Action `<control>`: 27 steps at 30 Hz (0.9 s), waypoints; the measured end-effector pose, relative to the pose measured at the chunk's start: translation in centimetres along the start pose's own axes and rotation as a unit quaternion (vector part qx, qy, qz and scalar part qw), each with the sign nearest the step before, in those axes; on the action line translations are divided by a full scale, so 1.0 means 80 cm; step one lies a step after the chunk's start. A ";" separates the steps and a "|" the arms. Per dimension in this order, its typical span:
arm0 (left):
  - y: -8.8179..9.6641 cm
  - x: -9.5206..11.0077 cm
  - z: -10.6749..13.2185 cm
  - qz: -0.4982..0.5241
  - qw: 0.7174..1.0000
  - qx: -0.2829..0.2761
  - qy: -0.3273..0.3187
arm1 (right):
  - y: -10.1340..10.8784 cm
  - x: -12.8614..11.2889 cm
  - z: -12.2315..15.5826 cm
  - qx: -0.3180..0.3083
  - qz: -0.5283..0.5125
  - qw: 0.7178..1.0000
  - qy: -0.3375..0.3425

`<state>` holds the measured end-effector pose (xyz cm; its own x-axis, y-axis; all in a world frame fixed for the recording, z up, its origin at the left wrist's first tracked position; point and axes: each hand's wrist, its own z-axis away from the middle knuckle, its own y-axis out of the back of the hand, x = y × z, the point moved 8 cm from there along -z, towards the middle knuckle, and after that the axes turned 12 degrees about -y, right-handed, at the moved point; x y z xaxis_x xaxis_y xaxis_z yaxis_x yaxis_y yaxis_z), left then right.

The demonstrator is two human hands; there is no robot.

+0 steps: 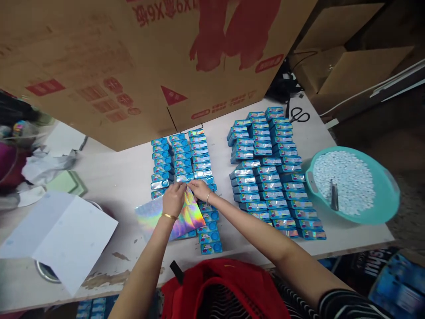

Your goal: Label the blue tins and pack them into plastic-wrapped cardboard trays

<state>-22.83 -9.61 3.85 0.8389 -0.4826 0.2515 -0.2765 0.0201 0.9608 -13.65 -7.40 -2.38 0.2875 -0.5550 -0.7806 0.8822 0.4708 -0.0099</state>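
A shiny holographic sheet (156, 215) lies on the white table (126, 177) over the near end of a block of small blue boxes (181, 155). My left hand (173, 199), with a gold bangle, is closed on the sheet's upper edge. My right hand (200, 189) pinches the same edge just to the right, above the blue boxes. Both hands meet at the sheet's top corner. Several more blue boxes (210, 237) show below the sheet.
A larger block of blue boxes (268, 173) lies to the right. A teal basin (381, 208) of small white pieces holds a metal tool (334, 195). Scissors (299, 116) lie at the back. A big cardboard box (133, 66) looms behind. White folded card (63, 239) lies left.
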 end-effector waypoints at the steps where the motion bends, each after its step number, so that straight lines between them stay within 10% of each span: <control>1: -0.002 0.000 -0.003 0.003 1.000 0.000 0.000 | 0.003 0.000 -0.004 -0.002 -0.001 1.000 -0.007; 12: 0.057 0.078 0.030 0.160 0.984 0.062 0.039 | 0.021 -0.010 -0.018 0.018 0.009 0.999 -0.032; 16: 0.091 0.046 0.047 0.294 0.891 0.245 0.244 | 0.053 -0.031 0.017 0.135 0.001 0.989 0.067; 21: 0.049 0.022 0.028 0.458 0.740 0.303 0.388 | 0.069 -0.006 0.076 0.117 -0.111 0.986 0.037; 27: -0.001 0.041 0.008 0.481 0.739 0.259 0.394 | 0.092 0.011 0.115 0.175 -0.141 0.974 0.041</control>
<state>-20.36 -11.72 4.53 0.0935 0.2014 0.9750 -0.8939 -0.4143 0.1713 -3.47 -10.78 2.62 -0.0037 -0.5646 -0.8254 0.9989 0.0373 -0.0299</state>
